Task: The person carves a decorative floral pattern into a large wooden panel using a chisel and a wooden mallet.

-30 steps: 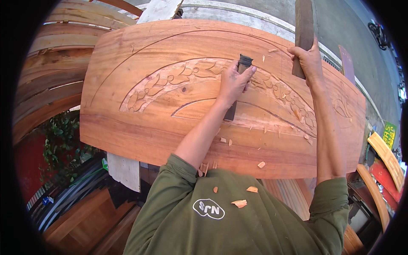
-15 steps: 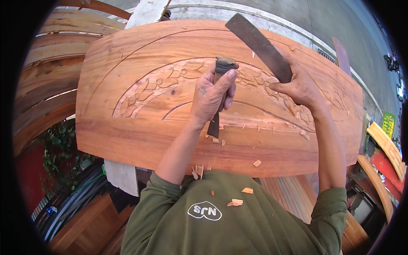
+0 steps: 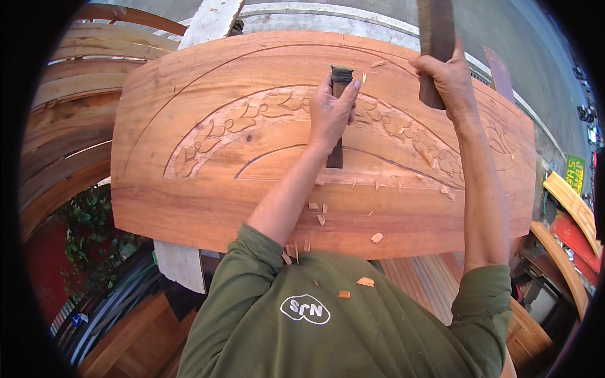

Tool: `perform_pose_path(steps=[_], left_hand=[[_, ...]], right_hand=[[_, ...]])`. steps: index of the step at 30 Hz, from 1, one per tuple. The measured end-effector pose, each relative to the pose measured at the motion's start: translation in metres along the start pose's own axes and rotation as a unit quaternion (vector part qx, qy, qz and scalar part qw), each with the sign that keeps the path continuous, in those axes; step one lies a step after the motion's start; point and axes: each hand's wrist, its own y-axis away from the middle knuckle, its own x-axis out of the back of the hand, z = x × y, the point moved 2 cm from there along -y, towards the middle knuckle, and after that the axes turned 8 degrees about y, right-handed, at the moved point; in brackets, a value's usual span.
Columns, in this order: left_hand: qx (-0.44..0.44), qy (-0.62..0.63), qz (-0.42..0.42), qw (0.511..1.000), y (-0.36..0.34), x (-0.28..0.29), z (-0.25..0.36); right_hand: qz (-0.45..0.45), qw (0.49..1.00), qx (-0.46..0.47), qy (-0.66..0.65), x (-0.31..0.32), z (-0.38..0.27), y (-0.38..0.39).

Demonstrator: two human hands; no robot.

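Observation:
A wide reddish wooden panel [image 3: 189, 195] lies in front of me, carved with an arched band of leaves and flowers [image 3: 246, 120]. My left hand [image 3: 331, 110] is wrapped around a dark chisel [image 3: 336, 151], whose blade rests on the panel just under the carved band. My right hand [image 3: 447, 79] is raised above the panel's right half and grips a dark wooden mallet bar [image 3: 435, 38] held upright. Wood chips [image 3: 377, 237] lie scattered on the panel's near edge and on my green shirt.
Curved wooden planks [image 3: 69, 132] are stacked at the left. A white beam [image 3: 211, 22] runs under the panel. Green plants [image 3: 94, 239] sit low at the left. Grey pavement [image 3: 535, 69] and coloured boards [image 3: 570, 201] lie at the right.
My right hand has swung the mallet bar from a slanted position up to upright. My left hand with the chisel stays at about the same place on the carved band.

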Motion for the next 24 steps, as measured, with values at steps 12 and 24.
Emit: perform_pose_path(steps=[12,24], left_hand=[[0.015,-0.018,0.010,1.000,0.003,0.009,-0.007],[0.037,-0.034,0.016,0.999,0.025,0.023,-0.016]], right_hand=[[-0.337,0.903,-0.036,0.264,-0.034,-0.003,-0.007],[-0.320,0.880,0.177,0.303,-0.040,0.017,0.004]])
